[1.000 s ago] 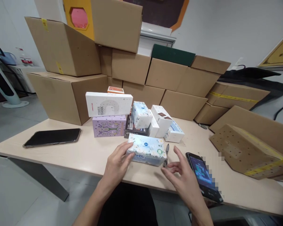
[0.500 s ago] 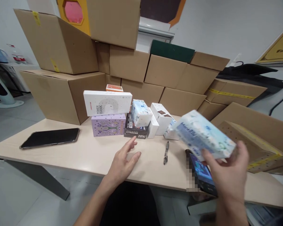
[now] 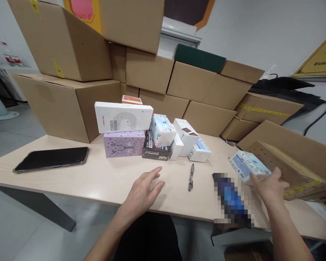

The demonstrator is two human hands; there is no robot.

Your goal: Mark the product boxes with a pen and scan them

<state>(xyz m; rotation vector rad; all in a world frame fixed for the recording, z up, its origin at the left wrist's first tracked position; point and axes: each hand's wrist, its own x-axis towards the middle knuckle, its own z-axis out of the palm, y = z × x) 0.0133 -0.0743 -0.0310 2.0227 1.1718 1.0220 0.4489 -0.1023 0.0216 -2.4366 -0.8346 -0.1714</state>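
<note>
A blue-and-white floral tissue pack [image 3: 247,165] rests at the table's right side, against the dotted cardboard box. My right hand [image 3: 270,186] is at its near right corner, thumb on the near side; the other fingers are partly hidden. My left hand [image 3: 145,188] hovers over the table's front with fingers stretched out and nothing in it. Beyond it stand a purple patterned box [image 3: 125,144], a white power bank box [image 3: 123,117] on top, a black box [image 3: 156,151] and a second tissue pack [image 3: 163,130]. A pen [image 3: 191,177] lies to its right.
Stacked cardboard boxes [image 3: 149,70] wall off the back. White boxes [image 3: 185,136] and another tissue pack [image 3: 200,149] stand mid-table. A phone [image 3: 53,159] lies at left. A blurred-out device [image 3: 232,199] lies at the right front edge. An open dotted carton [image 3: 285,166] stands far right.
My right hand has carried the tissue pack away to the right and down onto the table by the dotted carton. My left hand stays nearly where it was.
</note>
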